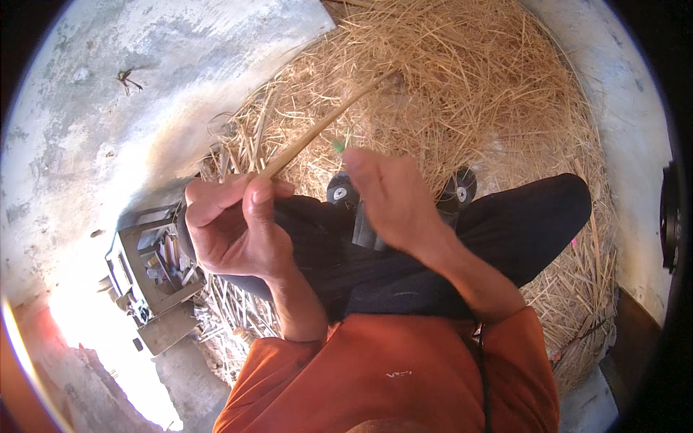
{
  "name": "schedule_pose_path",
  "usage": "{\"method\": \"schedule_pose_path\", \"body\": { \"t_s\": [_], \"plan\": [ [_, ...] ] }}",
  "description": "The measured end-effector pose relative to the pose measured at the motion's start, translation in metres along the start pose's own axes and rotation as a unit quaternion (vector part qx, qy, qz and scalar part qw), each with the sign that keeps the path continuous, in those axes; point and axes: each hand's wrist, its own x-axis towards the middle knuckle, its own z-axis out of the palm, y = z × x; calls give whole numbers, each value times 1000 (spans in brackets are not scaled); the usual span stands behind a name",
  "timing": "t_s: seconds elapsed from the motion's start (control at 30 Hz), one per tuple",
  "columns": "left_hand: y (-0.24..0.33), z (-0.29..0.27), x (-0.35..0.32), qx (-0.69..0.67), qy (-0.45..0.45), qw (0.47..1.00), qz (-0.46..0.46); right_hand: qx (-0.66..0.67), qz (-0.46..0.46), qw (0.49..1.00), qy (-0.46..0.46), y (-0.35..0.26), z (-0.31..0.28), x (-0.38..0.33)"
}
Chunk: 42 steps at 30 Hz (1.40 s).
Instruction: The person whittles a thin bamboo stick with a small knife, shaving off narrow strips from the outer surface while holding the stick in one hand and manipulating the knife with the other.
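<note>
A: Left hand point(231, 224) is clenched on the near end of a thin cane strip point(328, 119), which slants up and away over the knees. Right hand point(393, 202) is blurred beside it; can't tell its grip.

B: The strip looks light, stiff and likely to snap; hold it low. Beyond: a toolbox point(151, 278) to the left, a straw heap point(462, 86) ahead, nothing in the way.

Two hands were in view: the left hand point(232, 224) and the right hand point(393, 198). One stick point(325, 124) was there, one green bit point(338, 146) beside it, and one big straw heap point(469, 86). Two dark round knobs point(342, 192) showed, and one grey box point(148, 270) of small parts
</note>
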Motion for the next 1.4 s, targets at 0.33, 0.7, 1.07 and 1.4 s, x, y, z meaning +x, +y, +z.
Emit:
{"method": "schedule_pose_path", "body": {
  "t_s": [0.33, 0.7, 1.07, 1.4],
  "plan": [
    [-5, -9, -3, 40, 27, 999, 2, -129, -88, 987, 47, 20, 25, 3],
    [-11, -17, 6, 17, 19, 1000, 11, -289, 99, 947, 96, 138, -11, 21],
    [2, 20, -3, 87, 96, 991, 15, 5, -59, 998, 14, 13, 7, 0],
    [-7, 13, 0, 134, 133, 982, 16, -179, -108, 978, 25, 30, 13, 16]
  ]
}}
